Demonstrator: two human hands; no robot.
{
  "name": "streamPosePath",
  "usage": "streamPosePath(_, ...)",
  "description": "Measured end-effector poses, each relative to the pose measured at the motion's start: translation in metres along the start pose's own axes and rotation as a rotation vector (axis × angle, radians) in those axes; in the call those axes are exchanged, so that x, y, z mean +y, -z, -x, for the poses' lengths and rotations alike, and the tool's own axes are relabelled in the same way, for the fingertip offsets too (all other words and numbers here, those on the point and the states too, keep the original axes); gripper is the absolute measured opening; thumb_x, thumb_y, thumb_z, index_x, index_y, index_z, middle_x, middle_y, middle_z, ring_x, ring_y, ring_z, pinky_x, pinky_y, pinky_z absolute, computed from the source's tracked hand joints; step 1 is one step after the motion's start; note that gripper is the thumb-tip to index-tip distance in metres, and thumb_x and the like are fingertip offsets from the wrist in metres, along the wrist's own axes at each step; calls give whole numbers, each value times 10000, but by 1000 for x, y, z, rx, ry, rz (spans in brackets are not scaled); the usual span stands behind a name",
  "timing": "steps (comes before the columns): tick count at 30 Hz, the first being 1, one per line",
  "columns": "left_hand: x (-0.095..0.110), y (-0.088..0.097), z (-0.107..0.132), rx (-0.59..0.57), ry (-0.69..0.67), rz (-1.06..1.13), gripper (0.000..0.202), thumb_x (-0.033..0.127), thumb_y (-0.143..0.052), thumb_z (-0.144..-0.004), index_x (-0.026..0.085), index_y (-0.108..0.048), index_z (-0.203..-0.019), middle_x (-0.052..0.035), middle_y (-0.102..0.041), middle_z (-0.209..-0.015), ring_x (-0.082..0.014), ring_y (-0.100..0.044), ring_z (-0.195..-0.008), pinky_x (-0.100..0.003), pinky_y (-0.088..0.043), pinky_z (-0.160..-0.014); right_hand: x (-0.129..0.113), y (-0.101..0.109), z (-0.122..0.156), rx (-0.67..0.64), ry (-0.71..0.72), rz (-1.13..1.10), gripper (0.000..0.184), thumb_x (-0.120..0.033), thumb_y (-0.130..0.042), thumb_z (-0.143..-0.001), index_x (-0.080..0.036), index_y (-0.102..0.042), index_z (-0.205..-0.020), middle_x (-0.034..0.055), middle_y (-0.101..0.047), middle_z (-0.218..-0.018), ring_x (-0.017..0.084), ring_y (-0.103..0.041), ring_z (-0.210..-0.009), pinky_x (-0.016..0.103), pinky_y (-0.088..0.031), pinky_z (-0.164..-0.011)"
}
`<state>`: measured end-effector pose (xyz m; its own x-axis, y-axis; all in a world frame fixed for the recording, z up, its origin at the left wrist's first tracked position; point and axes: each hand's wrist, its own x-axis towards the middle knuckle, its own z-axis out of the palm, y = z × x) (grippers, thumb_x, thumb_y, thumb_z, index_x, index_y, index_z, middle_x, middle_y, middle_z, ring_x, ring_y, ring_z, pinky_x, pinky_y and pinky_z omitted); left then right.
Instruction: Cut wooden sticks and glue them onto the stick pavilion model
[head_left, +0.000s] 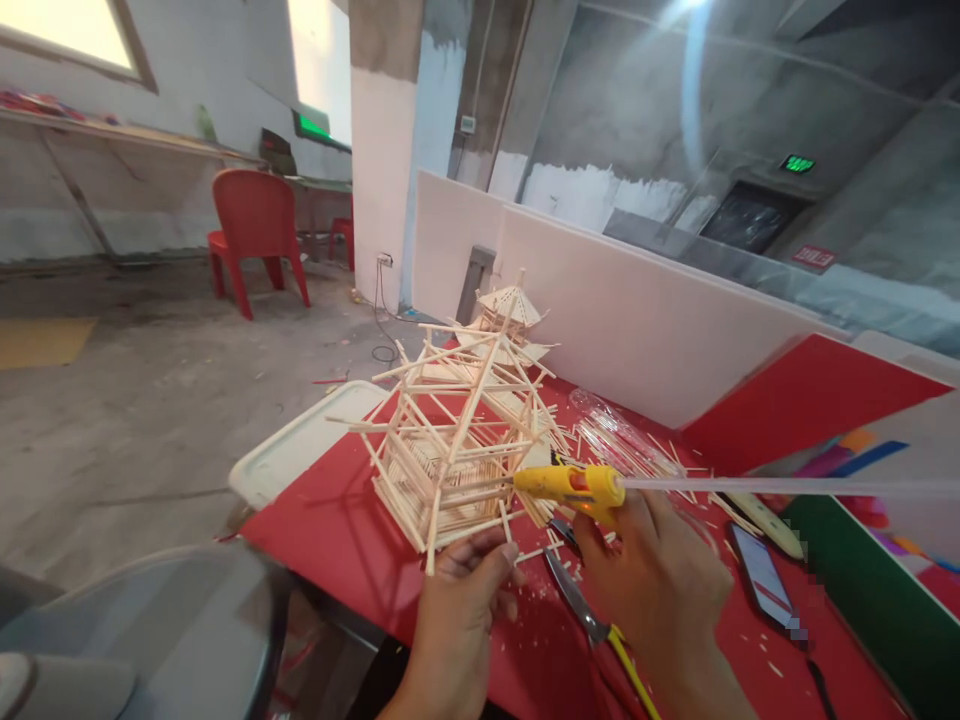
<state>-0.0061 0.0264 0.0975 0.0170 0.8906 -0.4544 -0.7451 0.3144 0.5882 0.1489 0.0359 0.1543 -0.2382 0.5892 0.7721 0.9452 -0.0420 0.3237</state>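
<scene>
A pavilion-shaped frame of thin wooden sticks stands on the red table. My left hand is at its near lower corner, thumb and fingers closed on a short wooden stick that rises from the thumb tip. My right hand grips a yellow hot glue gun, its nozzle pointing left at the frame's lower right side. A long translucent glue stick trails from the back of the gun. Below the gun lie pliers with yellow handles.
Behind the frame stands a stick tower with a roof. Loose sticks in clear plastic and a phone lie to the right on the red table. A white panel borders the back; a grey stool is at left.
</scene>
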Motion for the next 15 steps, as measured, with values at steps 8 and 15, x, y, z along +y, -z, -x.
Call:
streamPosePath(8, 0, 0, -1, -28, 36, 17, 312, 242, -912, -513, 118, -716, -721, -4, -628, -562, -115, -574, -474, -189, -417, -372, 1, 0, 1, 5, 23, 42, 213, -401, -571, -903, -193, -588, -865, -6, -591, -640, 167, -521, -541, 284, -305, -521)
streamPosePath(15, -3, 1, -2, -46, 44, -12, 322, 276, -909, -533, 126, -704, -731, 2, -613, -517, -112, -562, -461, -183, -407, -377, 2, 0, 2, 21, 39, 44, 230, -410, -577, -908, -189, -592, -851, 2, -602, -647, 164, -512, -538, 284, -318, -533)
